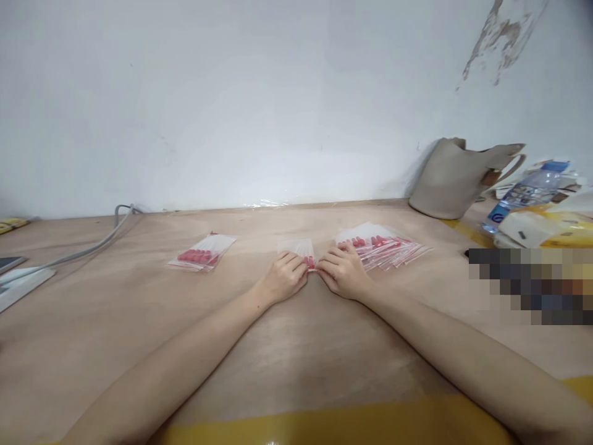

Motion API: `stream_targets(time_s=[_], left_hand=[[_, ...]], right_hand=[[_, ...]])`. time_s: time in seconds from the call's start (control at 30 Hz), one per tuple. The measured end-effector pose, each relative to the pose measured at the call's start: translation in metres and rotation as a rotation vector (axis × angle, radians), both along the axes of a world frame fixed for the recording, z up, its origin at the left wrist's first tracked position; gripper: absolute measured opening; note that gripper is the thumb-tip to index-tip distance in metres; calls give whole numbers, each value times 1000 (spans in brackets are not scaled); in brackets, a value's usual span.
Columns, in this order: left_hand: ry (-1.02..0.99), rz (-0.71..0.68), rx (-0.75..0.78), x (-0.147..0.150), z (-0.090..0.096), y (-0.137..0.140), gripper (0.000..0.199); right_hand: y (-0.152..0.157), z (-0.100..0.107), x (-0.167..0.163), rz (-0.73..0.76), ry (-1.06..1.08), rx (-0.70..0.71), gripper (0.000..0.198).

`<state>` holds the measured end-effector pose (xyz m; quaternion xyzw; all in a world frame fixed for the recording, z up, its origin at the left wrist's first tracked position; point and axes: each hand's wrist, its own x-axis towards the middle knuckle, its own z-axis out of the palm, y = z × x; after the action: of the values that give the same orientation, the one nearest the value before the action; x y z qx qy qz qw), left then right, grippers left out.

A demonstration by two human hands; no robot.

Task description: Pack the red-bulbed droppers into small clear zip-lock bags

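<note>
In the middle of the table lies a small clear zip bag (303, 248) with white cotton-swab-like sticks and red ends inside, its near edge toward me. My left hand (287, 275) is closed on the left part of that edge. Fingers of my right hand (341, 272) pinch its right part, close beside the left ones. Right of my right hand, a fanned pile of similar zip bags (382, 244) with red-ended contents lies flat. A smaller stack of such bags (201, 253) rests to the left. My fingers hide part of the middle bag.
A beige bag (456, 179) leans near the wall at the back right. Beside it are a tilted water bottle (528, 194) and a yellow-and-white package (546, 228). A grey cable (97, 247) runs along the left, near a dark flat device (10, 264). Yellow tape (296, 426) edges the table.
</note>
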<state>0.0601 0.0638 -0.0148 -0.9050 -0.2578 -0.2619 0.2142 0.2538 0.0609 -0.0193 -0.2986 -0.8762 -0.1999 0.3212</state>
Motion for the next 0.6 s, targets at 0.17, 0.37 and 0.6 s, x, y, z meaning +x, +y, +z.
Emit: stream_targets(time_s=[0.17,0.37,0.6], left_hand=[[-20,-18,16,-6,2,-2,21],[-40,-40,45,1,1,0,16],[-22,-60,98,4,-2,4,18]], right_hand=[[-1,0,0,12,33,-20,19],[0,-2,-2,16,50,-44,19],[3,-5,-4,29,36,-11,18]])
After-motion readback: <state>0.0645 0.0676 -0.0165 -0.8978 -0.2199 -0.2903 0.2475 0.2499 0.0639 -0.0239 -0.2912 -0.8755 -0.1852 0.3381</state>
